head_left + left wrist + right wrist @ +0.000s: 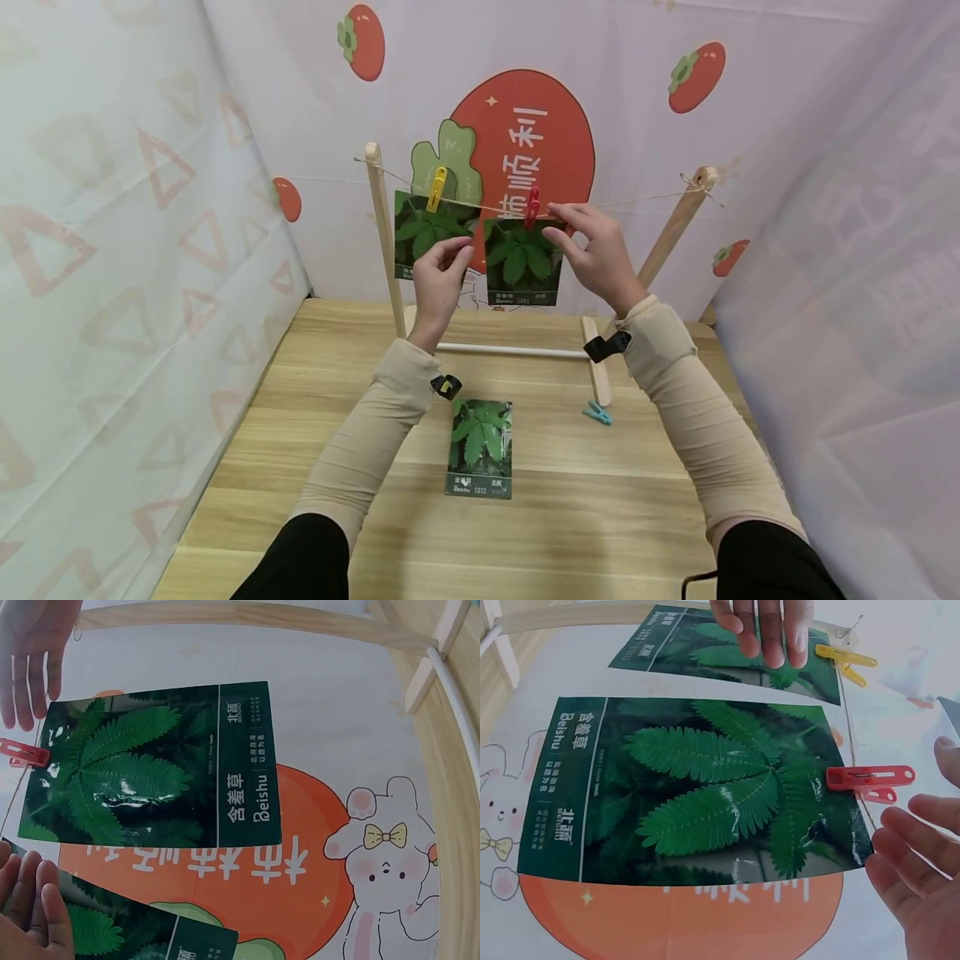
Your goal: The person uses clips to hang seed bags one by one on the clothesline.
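left hand [439, 282]: relaxed | right hand [602, 252]: spread | red-pegged packet [522, 265]: hanging upright (contents hidden)

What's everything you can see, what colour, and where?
Table: 1, light wood, bottom
Walls: 3, pale, patterned, back and sides
Stand: 1, wooden and white, on table
String: 1, tan, across stand
Packets: 3, green, two on string, one on table
Pegs: 3, yellow and red on string, blue on table
Cord: 1, black, bottom right
Wrist cameras: 2, black, on wrists
Sleeves: 2, beige and black, both arms
Left hand, right hand: 1 each, bare, near packets
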### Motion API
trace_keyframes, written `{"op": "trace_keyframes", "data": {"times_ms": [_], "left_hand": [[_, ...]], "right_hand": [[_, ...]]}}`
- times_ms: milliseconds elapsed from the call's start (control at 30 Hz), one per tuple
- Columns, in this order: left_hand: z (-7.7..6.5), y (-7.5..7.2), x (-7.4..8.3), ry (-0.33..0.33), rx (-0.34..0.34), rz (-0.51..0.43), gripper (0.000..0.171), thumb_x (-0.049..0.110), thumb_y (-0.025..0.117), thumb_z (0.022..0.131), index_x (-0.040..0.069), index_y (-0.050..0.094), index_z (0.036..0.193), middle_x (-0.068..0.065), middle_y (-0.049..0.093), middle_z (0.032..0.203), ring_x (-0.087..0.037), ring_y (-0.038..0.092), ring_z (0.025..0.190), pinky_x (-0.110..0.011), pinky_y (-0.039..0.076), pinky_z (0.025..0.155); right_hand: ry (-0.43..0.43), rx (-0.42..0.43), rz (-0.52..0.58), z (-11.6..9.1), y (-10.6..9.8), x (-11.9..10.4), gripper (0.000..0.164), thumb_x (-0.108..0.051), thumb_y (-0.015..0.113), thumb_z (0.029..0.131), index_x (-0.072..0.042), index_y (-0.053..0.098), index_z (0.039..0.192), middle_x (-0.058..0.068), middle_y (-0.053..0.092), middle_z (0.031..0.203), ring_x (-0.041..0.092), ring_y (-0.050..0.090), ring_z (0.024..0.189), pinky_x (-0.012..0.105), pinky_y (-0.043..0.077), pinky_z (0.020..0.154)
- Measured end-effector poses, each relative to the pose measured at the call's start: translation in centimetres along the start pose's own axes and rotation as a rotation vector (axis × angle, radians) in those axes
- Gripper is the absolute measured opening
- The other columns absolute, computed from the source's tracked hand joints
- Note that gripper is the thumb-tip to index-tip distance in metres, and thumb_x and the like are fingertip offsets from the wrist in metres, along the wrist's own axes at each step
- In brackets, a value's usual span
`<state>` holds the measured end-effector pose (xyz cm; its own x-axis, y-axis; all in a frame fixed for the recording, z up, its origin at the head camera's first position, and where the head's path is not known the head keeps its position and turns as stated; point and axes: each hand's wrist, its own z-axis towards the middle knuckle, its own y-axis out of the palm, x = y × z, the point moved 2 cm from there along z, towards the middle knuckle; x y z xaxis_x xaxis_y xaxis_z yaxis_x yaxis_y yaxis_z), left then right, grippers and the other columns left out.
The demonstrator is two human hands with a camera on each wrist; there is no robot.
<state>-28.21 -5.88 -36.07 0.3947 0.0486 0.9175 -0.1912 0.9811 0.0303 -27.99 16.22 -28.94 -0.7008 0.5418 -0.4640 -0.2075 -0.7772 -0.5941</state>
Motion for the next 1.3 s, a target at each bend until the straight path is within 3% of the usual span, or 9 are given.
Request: {"op": "trace_keyframes", "data": {"times_ms": [133, 367, 633, 900, 1033, 1200, 1300], "left_hand": [[-0.3, -0.3, -0.4, -0.003, -0.035, 0.021, 0.025, 0.017, 0.065, 0.095, -0.002, 0.070, 0.110, -0.019, 0.070, 0.104, -0.014, 0.063, 0.081, -0.016, 0.049, 0.067], [-0.9, -0.9, -0.8, -0.023, -0.093, 0.055, 0.025, 0.019, 0.065, 0.095, 0.002, 0.070, 0.112, -0.021, 0.070, 0.105, -0.005, 0.061, 0.079, -0.016, 0.048, 0.068], [-1.6, -1.4, -1.2, -0.054, -0.125, 0.088, 0.027, 0.017, 0.065, 0.094, 0.003, 0.069, 0.117, -0.018, 0.071, 0.109, -0.019, 0.066, 0.092, -0.016, 0.051, 0.074], [-2.3, -1.7, -1.8, -0.080, -0.168, 0.155, 0.034, 0.015, 0.063, 0.096, -0.002, 0.062, 0.125, -0.023, 0.066, 0.121, -0.035, 0.060, 0.108, -0.045, 0.048, 0.097], [-2.8, -2.2, -2.2, -0.092, -0.198, 0.163, 0.036, 0.019, 0.064, 0.095, 0.002, 0.062, 0.127, -0.018, 0.065, 0.124, -0.032, 0.058, 0.112, -0.047, 0.046, 0.100], [-3.5, -2.7, -2.8, -0.102, -0.245, 0.194, 0.041, 0.026, 0.066, 0.094, 0.008, 0.061, 0.130, -0.013, 0.062, 0.131, -0.032, 0.054, 0.121, -0.050, 0.041, 0.105], [-3.8, -2.9, -3.1, -0.106, -0.267, 0.225, 0.044, 0.029, 0.066, 0.094, 0.010, 0.060, 0.133, -0.013, 0.059, 0.135, -0.032, 0.051, 0.126, -0.051, 0.040, 0.107]], "right_hand": [[-0.001, 0.014, 0.034, -0.8, 0.1, 0.3, 0.036, -0.009, 0.064, 0.094, 0.003, 0.062, 0.127, 0.022, 0.066, 0.116, 0.034, 0.062, 0.098, 0.045, 0.052, 0.087], [0.016, 0.013, 0.045, -2.1, 0.2, 0.6, 0.035, -0.007, 0.064, 0.093, 0.005, 0.061, 0.127, 0.023, 0.065, 0.118, 0.038, 0.062, 0.100, 0.046, 0.052, 0.087], [0.027, 0.005, 0.025, -3.9, 0.7, 1.3, 0.038, -0.005, 0.065, 0.092, 0.005, 0.060, 0.129, 0.023, 0.063, 0.122, 0.035, 0.061, 0.104, 0.046, 0.051, 0.091], [0.024, -0.037, -0.060, -5.7, 1.6, 1.8, 0.048, -0.009, 0.070, 0.089, 0.003, 0.056, 0.133, 0.023, 0.061, 0.124, 0.038, 0.057, 0.117, 0.053, 0.047, 0.099], [0.039, -0.056, -0.082, -6.6, 2.1, 2.3, 0.051, -0.014, 0.071, 0.089, 0.002, 0.055, 0.135, 0.024, 0.059, 0.127, 0.039, 0.054, 0.121, 0.054, 0.044, 0.103], [0.058, -0.084, -0.079, -7.8, 2.5, 2.7, 0.062, -0.035, 0.068, 0.091, 0.000, 0.052, 0.139, 0.023, 0.056, 0.133, 0.039, 0.050, 0.126, 0.056, 0.040, 0.106], [0.101, -0.104, -0.065, -8.5, 2.7, 2.9, 0.065, -0.038, 0.068, 0.090, -0.002, 0.049, 0.141, 0.022, 0.054, 0.135, 0.039, 0.048, 0.128, 0.057, 0.039, 0.106]]}}
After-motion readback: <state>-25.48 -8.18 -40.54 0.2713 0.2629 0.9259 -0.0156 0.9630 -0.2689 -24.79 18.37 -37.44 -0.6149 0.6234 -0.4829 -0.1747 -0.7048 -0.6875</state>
